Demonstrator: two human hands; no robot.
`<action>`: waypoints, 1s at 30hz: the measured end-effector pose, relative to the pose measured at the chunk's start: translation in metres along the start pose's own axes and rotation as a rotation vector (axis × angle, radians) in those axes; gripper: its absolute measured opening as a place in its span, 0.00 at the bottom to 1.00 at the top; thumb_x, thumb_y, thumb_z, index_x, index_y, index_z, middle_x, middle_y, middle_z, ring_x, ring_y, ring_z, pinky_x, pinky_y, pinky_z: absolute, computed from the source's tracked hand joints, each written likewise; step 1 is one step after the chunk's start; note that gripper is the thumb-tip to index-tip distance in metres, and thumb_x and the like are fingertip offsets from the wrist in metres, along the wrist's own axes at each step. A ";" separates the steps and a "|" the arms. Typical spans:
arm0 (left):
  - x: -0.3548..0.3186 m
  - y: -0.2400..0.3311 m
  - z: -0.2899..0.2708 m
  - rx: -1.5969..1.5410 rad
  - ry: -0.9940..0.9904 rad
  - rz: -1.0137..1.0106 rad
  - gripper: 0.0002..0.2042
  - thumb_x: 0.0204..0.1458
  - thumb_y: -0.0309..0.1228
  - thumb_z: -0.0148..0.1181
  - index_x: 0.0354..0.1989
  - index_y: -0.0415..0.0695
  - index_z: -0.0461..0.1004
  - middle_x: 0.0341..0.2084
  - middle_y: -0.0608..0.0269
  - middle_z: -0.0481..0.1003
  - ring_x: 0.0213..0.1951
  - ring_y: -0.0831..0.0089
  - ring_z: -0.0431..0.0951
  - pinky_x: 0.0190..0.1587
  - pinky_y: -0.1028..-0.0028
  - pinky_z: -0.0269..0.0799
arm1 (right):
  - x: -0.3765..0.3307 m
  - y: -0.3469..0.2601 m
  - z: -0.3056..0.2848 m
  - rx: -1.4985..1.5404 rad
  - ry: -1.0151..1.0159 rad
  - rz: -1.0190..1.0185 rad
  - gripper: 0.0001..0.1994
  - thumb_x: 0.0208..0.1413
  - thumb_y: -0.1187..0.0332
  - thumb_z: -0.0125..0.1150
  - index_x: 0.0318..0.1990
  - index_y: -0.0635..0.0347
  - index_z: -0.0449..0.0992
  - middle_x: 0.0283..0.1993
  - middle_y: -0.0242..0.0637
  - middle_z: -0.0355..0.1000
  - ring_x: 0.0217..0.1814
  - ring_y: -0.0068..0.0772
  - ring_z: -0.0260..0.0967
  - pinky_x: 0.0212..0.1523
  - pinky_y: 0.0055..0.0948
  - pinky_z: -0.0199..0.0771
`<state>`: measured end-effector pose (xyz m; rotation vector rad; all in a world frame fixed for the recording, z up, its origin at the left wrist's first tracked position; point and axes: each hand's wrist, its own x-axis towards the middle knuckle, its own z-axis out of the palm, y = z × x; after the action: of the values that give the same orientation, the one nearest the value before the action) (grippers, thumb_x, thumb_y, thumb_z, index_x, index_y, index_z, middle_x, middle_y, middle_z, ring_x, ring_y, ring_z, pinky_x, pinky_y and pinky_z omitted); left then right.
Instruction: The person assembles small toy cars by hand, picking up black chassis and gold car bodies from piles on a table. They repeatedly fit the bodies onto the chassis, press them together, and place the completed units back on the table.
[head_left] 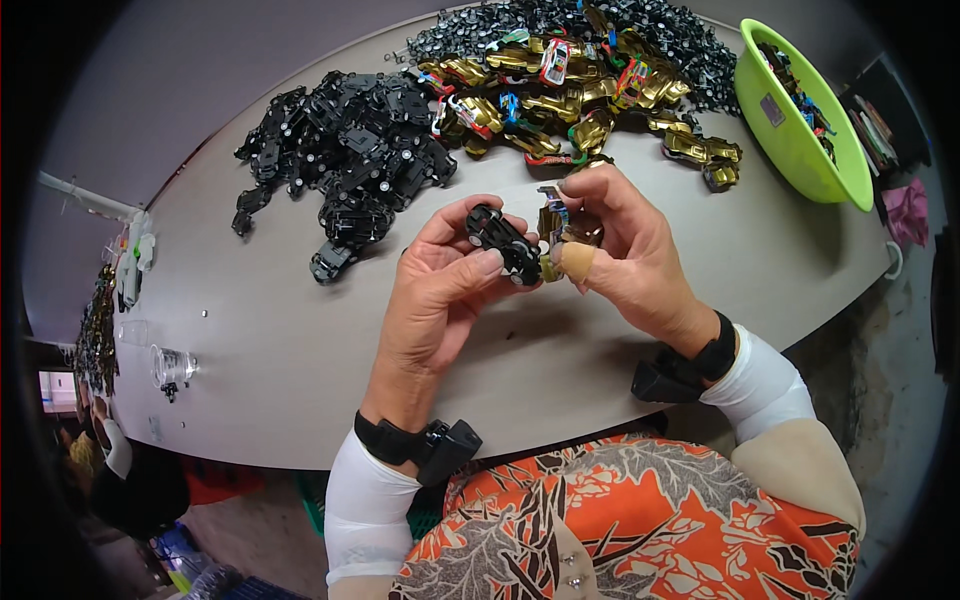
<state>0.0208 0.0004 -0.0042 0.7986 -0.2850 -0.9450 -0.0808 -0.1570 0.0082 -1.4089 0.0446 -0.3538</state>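
Black toy car chassis (505,243) pinched in our left hand (445,290); right hand (620,250) grips gold car body (560,225) against it, above grey surface (300,350). Black chassis pile (350,150) and green bowl (800,140) behind.

Single head-worn fisheye view, steeply down and close over the grey table (260,330).

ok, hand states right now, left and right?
Left hand: closed on a black toy car chassis.
Right hand: closed on a gold toy car body.
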 end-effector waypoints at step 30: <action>-0.005 -0.005 0.011 0.250 0.008 0.134 0.21 0.43 0.17 0.59 0.49 0.34 0.68 0.41 0.56 0.72 0.41 0.73 0.74 0.40 0.73 0.78 | -0.001 -0.002 0.005 -0.465 -0.088 -0.229 0.18 0.44 0.80 0.54 0.47 0.63 0.66 0.36 0.36 0.65 0.33 0.23 0.66 0.30 0.21 0.68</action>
<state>0.0087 -0.0031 0.0006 0.9991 -0.4504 -0.7892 -0.0810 -0.1517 0.0104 -1.8960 -0.1139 -0.4913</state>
